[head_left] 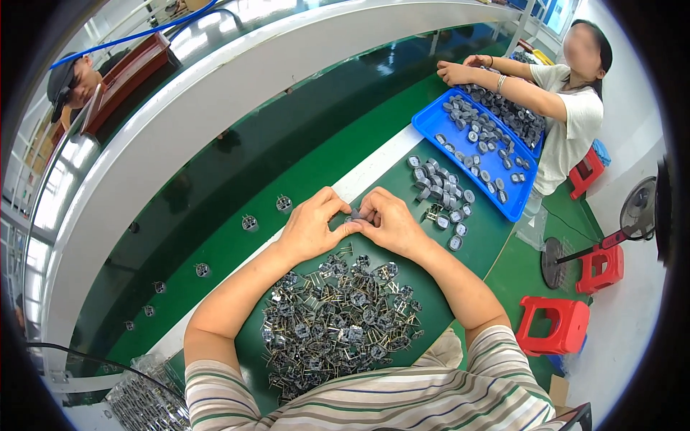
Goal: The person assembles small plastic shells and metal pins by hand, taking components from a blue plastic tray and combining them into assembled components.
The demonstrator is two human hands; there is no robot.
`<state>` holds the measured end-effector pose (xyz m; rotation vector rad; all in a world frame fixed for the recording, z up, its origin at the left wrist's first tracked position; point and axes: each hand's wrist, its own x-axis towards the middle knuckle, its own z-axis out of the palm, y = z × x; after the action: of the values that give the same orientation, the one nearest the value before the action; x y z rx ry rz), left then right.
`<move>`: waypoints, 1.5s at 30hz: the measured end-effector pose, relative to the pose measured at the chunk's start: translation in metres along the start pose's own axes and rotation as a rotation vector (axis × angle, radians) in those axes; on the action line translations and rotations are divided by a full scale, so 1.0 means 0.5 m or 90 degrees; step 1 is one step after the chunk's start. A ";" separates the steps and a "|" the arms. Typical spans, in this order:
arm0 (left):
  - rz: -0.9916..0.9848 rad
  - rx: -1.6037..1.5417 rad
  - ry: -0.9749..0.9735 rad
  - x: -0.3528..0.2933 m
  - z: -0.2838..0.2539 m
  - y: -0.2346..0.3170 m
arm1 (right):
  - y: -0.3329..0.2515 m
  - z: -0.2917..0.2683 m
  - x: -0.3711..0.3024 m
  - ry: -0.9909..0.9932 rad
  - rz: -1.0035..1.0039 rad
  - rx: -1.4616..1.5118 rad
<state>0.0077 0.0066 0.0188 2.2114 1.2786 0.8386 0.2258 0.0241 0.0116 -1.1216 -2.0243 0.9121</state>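
Note:
My left hand and my right hand meet over the green work surface, fingertips and thumbs pinched together. Between them is a small grey part, mostly covered by the fingers; its colour resembles the grey round caps heaped beyond my right hand. Just below my hands lies a big pile of small clear-and-black parts with metal pins, spreading toward my striped shirt. One loose pinned part sits beside the grey caps.
Finished-looking round parts stand spaced along the green belt past the white strip. A blue tray of grey caps is at the right, where a co-worker's hands reach. Red stools and a fan stand right.

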 end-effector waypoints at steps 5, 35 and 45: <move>0.029 0.047 0.007 -0.001 0.009 -0.006 | 0.006 -0.020 0.008 -0.054 0.056 0.056; 0.113 0.060 0.034 -0.001 0.022 -0.029 | 0.026 -0.066 0.015 0.069 -0.206 -0.242; 0.087 0.021 -0.090 0.004 0.010 -0.042 | 0.031 -0.051 0.018 0.020 -0.118 -0.251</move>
<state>-0.0008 0.0176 0.0026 2.3599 1.0932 0.7008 0.2488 0.0447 0.0149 -1.1152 -2.2975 0.4085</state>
